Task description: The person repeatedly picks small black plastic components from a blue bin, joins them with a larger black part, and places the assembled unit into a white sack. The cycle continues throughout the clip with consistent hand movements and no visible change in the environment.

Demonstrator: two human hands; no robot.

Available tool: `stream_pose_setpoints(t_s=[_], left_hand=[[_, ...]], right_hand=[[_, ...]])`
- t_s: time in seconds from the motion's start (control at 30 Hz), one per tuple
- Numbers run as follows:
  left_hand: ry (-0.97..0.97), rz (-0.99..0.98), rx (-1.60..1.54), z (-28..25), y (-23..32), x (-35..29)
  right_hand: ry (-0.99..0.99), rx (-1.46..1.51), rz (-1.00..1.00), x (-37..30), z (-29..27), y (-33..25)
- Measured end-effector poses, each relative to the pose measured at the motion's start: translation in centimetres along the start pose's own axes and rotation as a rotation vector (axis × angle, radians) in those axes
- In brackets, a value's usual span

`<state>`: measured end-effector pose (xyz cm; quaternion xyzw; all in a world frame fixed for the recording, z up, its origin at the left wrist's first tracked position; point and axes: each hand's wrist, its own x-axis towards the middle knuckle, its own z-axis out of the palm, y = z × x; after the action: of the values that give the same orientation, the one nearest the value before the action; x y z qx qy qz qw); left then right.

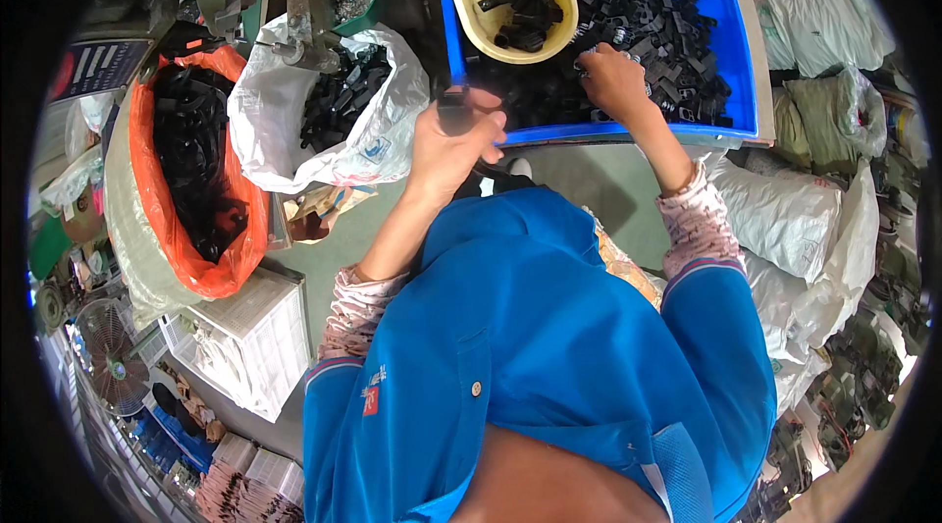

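Note:
My left hand (453, 142) is closed around a small black plastic part (454, 111), blurred by motion, just off the near left corner of a blue tray (750, 52). Inside that tray lies a wide heap of small black plastic parts (677, 52). My right hand (616, 81) reaches over the tray's near edge into the heap, its fingers bent and drawn together. What they grip is hidden; small shiny pieces show beside the fingertips. A yellow tub (476, 27) with several larger black parts (530, 8) in it rests at the tray's far left, beyond both hands.
To the left stand a white sack (270, 135) of black parts and an orange-lined sack (250, 248) of black pieces. A white plastic crate (255, 356) sits below them. A metal press-like fixture (302, 23) is at the far left. Full white sacks (785, 214) crowd the right side.

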<state>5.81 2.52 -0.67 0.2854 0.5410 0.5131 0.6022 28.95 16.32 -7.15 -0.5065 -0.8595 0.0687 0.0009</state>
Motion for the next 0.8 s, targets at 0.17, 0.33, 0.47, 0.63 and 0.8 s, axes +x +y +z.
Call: stream_pose_setpoints(t_s=[0.17, 0.33, 0.47, 0.63, 0.8], left_hand=[[-0.043, 0.036, 0.123, 1.2, 0.7, 0.9], [-0.120, 0.005, 0.092, 4.6, 0.8, 3.0], [-0.230, 0.101, 0.292, 7.2, 0.5, 4.6], [-0.273, 0.033, 0.376, 8.0, 0.5, 4.9], [-0.277, -0.060, 0.292, 8.6, 0.1, 5.0]], right_hand=[[0.029, 0.469, 0.015, 0.1, -1.6, 1.8], [-0.248, 1.613, 0.288, -3.0, -4.8, 2.9], [-0.267, 1.908, 0.311, -5.3, -5.4, 0.8], [-0.211, 1.931, 0.320, -6.8, -4.8, 0.0], [-0.035, 1.752, 0.256, -7.3, -3.8, 0.8]])
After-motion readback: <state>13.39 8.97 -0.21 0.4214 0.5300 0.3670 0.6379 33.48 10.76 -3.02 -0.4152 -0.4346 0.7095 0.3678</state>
